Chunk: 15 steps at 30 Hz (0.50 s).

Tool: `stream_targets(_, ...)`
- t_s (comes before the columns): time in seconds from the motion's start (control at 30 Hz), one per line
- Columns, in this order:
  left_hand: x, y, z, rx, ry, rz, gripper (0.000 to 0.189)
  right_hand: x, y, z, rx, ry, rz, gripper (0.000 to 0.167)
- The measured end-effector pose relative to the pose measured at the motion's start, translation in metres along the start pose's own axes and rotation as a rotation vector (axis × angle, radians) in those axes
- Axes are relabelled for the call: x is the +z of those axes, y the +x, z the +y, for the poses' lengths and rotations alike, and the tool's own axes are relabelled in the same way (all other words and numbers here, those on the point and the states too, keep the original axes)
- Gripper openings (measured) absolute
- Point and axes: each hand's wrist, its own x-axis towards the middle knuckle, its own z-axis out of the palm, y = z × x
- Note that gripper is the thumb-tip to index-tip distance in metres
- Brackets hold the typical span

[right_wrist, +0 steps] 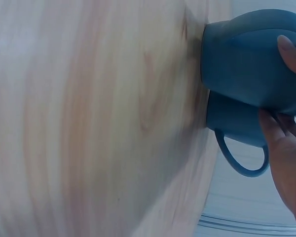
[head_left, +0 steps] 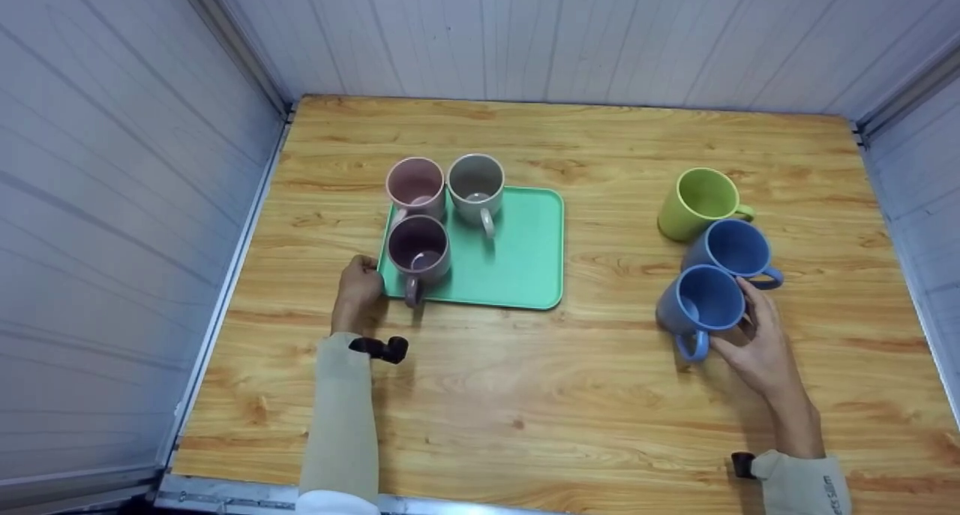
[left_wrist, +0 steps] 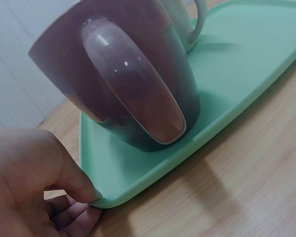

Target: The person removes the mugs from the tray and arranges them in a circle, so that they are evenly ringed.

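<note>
My left hand (head_left: 360,284) pinches the near left corner of a green tray (head_left: 517,260); in the left wrist view the thumb lies on the rim (left_wrist: 101,201). On that tray stand a dark purple mug (head_left: 420,254), a pink mug (head_left: 415,185) and a grey mug (head_left: 478,188), all upright. At the right, my right hand (head_left: 761,346) holds the nearer blue mug (head_left: 688,308) by its side, thumb near the handle. A second blue mug (head_left: 739,251) stands right behind it, close to my fingers. Beyond that is a yellow-green mug (head_left: 690,207).
The wooden table (head_left: 517,417) has white panel walls (head_left: 510,34) at the back and both sides. Bare tabletop lies between the tray and the mugs at the right. Each wrist wears a small black device.
</note>
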Motion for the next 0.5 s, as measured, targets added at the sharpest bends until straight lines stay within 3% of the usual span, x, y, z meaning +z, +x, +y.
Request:
stream_targets(0.27,0.0,0.0,0.0,-0.023,-0.065,-0.017,0.037,-0.005,0.002,0.008,-0.013,-0.003,-0.054,0.094)
stream_targets(0.4,0.0,0.002,-0.001,-0.01,-0.017,-0.002,0.038,-0.012,0.002,0.004,-0.019,-0.02,-0.1,0.09)
stream_targets(0.5,0.0,0.002,-0.001,-0.012,-0.007,-0.001,0.039,-0.018,0.0,-0.002,-0.028,-0.068,-0.085,0.08)
